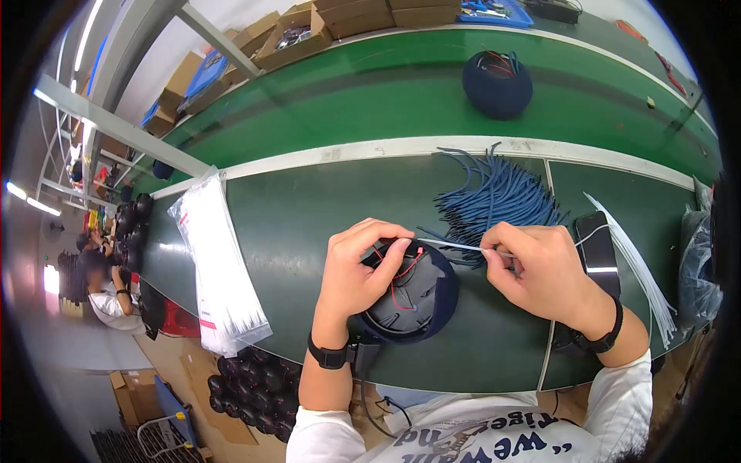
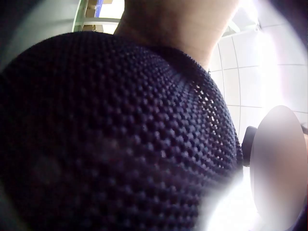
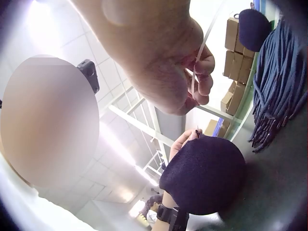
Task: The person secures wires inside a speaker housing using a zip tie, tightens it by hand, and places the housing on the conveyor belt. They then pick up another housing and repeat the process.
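A round housing [image 1: 401, 305] in dark blue mesh fabric, its open grey inside showing red wires, faces up at the table's front. My left hand [image 1: 359, 266] curls over its left side, thumb and forefinger pinched together at the far rim. My right hand [image 1: 536, 270] pinches a white cable tie [image 1: 451, 245] between thumb and curled fingers. The tie stretches from beside my left fingertips, and its tail loops out past my right hand. In the left wrist view the mesh cover [image 2: 144, 130] fills most of the picture and hides my left fingers.
A heap of blue cords [image 1: 502, 201] lies just beyond my hands. To the right are a phone [image 1: 598, 251] and loose white cable ties [image 1: 641, 270]. A bag of white ties [image 1: 220, 270] lies left; another round housing [image 1: 498, 85] stands on the far green surface.
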### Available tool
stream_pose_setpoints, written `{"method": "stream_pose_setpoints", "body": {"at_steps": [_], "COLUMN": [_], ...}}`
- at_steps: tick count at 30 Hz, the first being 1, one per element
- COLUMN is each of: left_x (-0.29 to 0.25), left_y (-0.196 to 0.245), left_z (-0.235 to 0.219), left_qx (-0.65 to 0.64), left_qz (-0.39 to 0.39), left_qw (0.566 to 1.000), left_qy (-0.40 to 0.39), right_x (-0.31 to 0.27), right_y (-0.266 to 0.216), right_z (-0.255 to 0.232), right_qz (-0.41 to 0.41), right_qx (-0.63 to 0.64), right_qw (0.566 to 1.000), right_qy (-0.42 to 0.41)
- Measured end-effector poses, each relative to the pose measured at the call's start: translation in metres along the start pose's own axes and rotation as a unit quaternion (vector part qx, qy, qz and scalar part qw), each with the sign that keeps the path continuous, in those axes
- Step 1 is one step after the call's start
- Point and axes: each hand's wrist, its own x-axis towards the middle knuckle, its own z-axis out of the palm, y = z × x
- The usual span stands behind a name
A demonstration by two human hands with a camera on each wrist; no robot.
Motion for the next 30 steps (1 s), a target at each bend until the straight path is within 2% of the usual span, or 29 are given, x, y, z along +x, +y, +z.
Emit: {"method": "stream_pose_setpoints", "body": {"at_steps": [30], "left_x": [0.0002], "left_y": [0.0012], "left_z": [-0.0008], "left_qx": [-0.004], "left_qz": [-0.004], "left_qw": [1.0], "left_qy": [-0.004], "right_x": [-0.0003], "right_y": [-0.0008], "right_z": [0.0013], "right_qz": [-0.013], "right_qx": [-0.003], "right_qw": [1.0], "right_qy": [0.004]}}
